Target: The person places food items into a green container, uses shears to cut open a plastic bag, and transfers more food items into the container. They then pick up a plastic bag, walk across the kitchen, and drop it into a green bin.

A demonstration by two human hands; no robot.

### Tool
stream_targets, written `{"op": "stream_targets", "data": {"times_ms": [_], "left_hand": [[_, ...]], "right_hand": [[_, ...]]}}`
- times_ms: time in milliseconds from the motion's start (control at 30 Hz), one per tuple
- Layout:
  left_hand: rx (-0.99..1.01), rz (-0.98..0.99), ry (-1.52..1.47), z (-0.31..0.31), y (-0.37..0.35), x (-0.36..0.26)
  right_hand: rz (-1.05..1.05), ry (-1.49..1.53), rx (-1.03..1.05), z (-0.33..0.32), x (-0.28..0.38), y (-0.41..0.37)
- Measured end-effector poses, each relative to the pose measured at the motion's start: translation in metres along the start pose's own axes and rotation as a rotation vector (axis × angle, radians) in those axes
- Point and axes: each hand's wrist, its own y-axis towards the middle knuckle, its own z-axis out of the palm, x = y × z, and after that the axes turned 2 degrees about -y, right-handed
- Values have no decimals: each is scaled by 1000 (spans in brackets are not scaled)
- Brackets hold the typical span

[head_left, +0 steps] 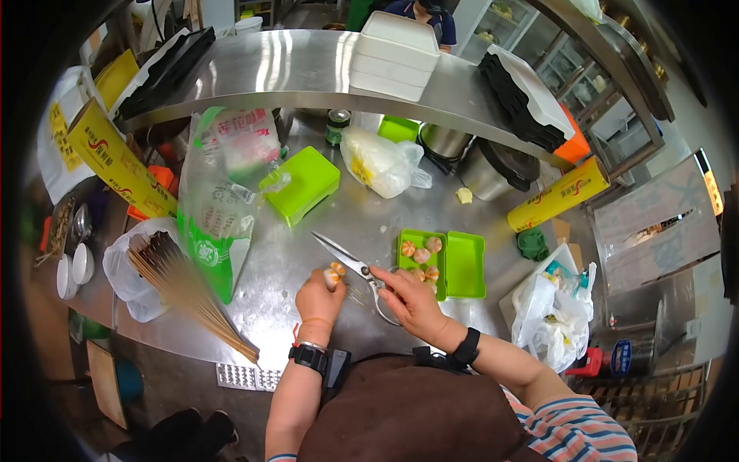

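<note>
My left hand [318,302] is closed around orange-and-white food pieces [334,276] that stick out past the fingertips. To its right, my right hand [412,302] grips a pair of metal scissors [350,258] by the handles. The blades point up and left, slightly apart, just beyond the held food. A green box [412,234] stands beyond my right hand with several round orange-and-white balls [422,256] in it. Its green lid [466,266] lies folded out on the right side.
Bamboo skewers [208,308] lie at the left edge beside a green-and-clear bag [219,231]. Another green box [304,185] and a white plastic bag [381,162] stand farther back. Bagged waste [550,323] sits right. A steel shelf [254,69] spans the back, with a person beyond.
</note>
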Motion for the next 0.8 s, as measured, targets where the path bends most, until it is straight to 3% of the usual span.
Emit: {"op": "stream_targets", "data": {"times_ms": [67,133,233,433,500,533,633,800], "left_hand": [[-21,-30,-81,4,0,3],[-1,-63,-102,7,0,6],[-13,-111,-144,2,4,6],[-37,-138,-334,10,-1,13],[0,-152,-335,13,-4,17],[34,-166,-339,11,-2,15],[41,-210,-313,7,-2,10],[38,-212,-363,10,-1,14]], "right_hand": [[-57,14,-46,0,2,-2],[-32,-187,84,18,-20,-9],[95,-24,-14,33,-42,-10],[-98,20,-140,7,-5,5],[-99,-358,83,19,-24,-3],[-103,-360,78,21,-31,-6],[-1,-432,58,22,-30,-3],[-210,-318,-147,-5,11,25]]}}
